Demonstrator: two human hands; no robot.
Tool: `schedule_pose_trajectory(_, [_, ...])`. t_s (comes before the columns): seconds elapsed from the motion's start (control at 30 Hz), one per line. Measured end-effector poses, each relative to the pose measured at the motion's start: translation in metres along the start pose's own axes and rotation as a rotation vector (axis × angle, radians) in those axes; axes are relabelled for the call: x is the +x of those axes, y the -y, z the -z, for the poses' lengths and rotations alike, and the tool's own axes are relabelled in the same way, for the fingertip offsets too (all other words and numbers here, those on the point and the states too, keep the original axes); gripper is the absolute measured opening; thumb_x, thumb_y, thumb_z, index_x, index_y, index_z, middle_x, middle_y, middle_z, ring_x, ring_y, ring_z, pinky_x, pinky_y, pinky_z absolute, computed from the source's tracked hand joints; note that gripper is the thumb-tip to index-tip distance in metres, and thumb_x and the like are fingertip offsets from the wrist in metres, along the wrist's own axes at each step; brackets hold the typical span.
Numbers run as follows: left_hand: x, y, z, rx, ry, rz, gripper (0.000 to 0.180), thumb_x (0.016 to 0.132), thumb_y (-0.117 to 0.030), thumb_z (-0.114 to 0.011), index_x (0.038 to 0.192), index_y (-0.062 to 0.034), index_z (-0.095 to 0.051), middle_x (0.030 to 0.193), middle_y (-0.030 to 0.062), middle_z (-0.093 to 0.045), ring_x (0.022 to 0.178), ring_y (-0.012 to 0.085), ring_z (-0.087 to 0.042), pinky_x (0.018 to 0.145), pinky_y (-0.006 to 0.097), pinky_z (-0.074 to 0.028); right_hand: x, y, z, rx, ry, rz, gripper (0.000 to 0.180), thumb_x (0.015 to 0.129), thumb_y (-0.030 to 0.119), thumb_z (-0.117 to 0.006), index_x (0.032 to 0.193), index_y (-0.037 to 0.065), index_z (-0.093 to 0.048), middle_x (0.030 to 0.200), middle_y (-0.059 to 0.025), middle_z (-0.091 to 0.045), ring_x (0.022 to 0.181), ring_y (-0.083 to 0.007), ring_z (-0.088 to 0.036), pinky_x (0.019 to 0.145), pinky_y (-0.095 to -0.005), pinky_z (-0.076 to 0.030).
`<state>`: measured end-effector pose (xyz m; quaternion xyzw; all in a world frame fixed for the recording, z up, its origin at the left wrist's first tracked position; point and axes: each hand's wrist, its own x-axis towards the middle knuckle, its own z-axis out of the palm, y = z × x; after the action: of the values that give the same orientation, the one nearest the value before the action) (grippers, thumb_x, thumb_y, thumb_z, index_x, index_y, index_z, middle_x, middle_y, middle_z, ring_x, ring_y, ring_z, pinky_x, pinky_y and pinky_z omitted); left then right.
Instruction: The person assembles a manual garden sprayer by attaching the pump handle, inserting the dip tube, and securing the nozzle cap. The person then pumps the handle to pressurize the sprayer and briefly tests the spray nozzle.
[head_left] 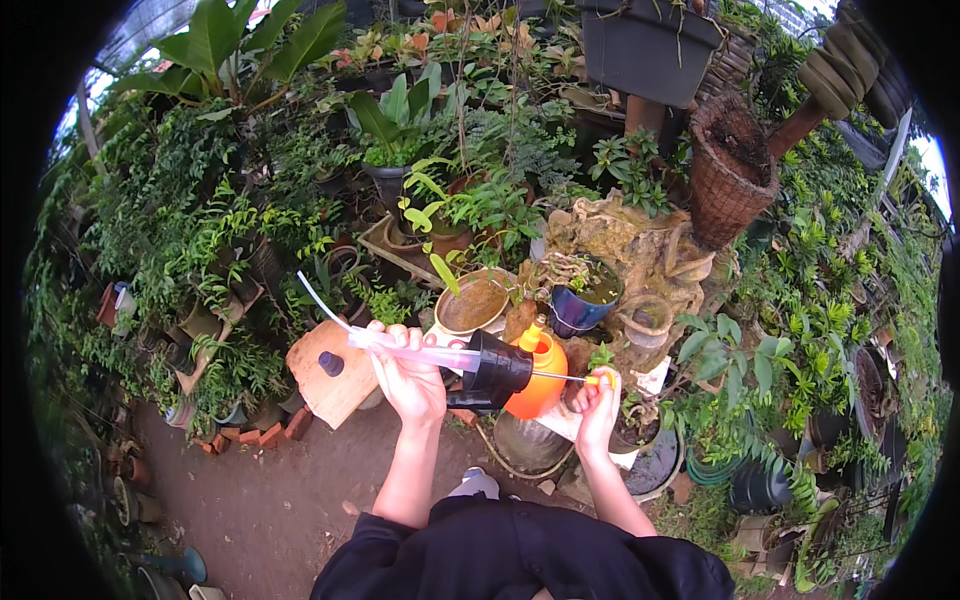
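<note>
My left hand [408, 375] is closed around the clear pump tube [415, 350] of a sprayer head, fingers wrapped over it, thumb under. The thin white dip tube [318, 300] sticks out up-left past my knuckles. The black cap [495, 368] of the sprayer head sits just right of my left hand, on the same tube. A thin rod [560, 377] runs from the cap to the right, ending in a small yellow tip [598, 379]. My right hand [597, 408] pinches that yellow tip, fingers pressed together on it. So the sprayer head is held level between both hands, in the air, above the ground.

Orange sprayer bottle [540, 385] is right behind the cap, partly hidden by it, its neck pointing up. Can't tell what it stands on. Wooden board [330, 375] lies just left of my left hand, with a small dark bottle cap [331, 363] on it. Bricks [270, 432] line the near edge of the plant bed, below the board. Blue pot [580, 308] and a round brown pot [472, 303] stand behind the bottle. Woven basket [728, 180] hangs upper right. Dirt ground [270, 500] lower left.
</note>
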<state>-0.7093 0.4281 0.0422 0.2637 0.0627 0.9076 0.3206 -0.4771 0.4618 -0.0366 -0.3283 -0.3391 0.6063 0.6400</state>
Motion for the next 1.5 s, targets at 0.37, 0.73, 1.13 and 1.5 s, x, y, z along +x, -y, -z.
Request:
schedule_pose_trajectory(0.37, [-0.008, -0.030, 0.031, 0.052, -0.026, 0.063, 0.024, 0.108, -0.028, -0.043, 0.129, -0.0159, -0.040, 0.101, 0.0025, -0.047, 0.085, 0.0141, -0.048, 0.083, 0.037, -0.046, -0.029, -0.042, -0.030, -0.114, 0.186, -0.010, 0.019, 0.107, 0.029, -0.045, 0.113, 0.011, -0.048, 0.078, 0.0018, -0.041, 0.064, -0.0075, -0.042, 0.056, -0.0226, -0.035])
schedule_pose_trajectory(0.73, [0.045, -0.114, 0.081, 0.190, -0.160, -0.022, 0.044, 0.107, -0.019, -0.046, 0.139, -0.0374, -0.022, 0.109, 0.0072, -0.049, 0.084, 0.0184, -0.054, 0.076, 0.040, -0.052, -0.074, -0.106, -0.129, -0.005, 0.041, -0.047, 0.015, 0.107, 0.027, -0.045, 0.109, 0.013, -0.049, 0.075, 0.0031, -0.038, 0.057, -0.0063, -0.036, 0.050, -0.0228, -0.029])
schedule_pose_trajectory(1.13, [0.110, -0.222, 0.148, 0.228, -0.240, 0.183, 0.026, 0.106, -0.037, -0.045, 0.111, -0.0123, -0.054, 0.083, -0.0001, -0.053, 0.080, 0.0131, -0.053, 0.078, 0.039, -0.054, -0.118, -0.117, -0.178, -0.084, -0.255, 0.082, 0.009, 0.105, 0.021, -0.048, 0.104, 0.013, -0.051, 0.069, 0.0054, -0.036, 0.054, -0.0043, -0.033, 0.049, -0.0210, -0.028])
schedule_pose_trajectory(1.5, [0.113, -0.221, 0.144, 0.146, 0.031, 0.450, 0.079, 0.099, -0.071, -0.021, 0.080, -0.0029, -0.057, 0.057, 0.0060, -0.051, 0.052, 0.0188, -0.052, 0.055, 0.037, -0.051, -0.139, -0.101, -0.205, -0.134, -0.197, 0.125, 0.011, 0.105, 0.025, -0.047, 0.105, 0.014, -0.049, 0.069, 0.0049, -0.037, 0.050, -0.0045, -0.031, 0.046, -0.0214, -0.028])
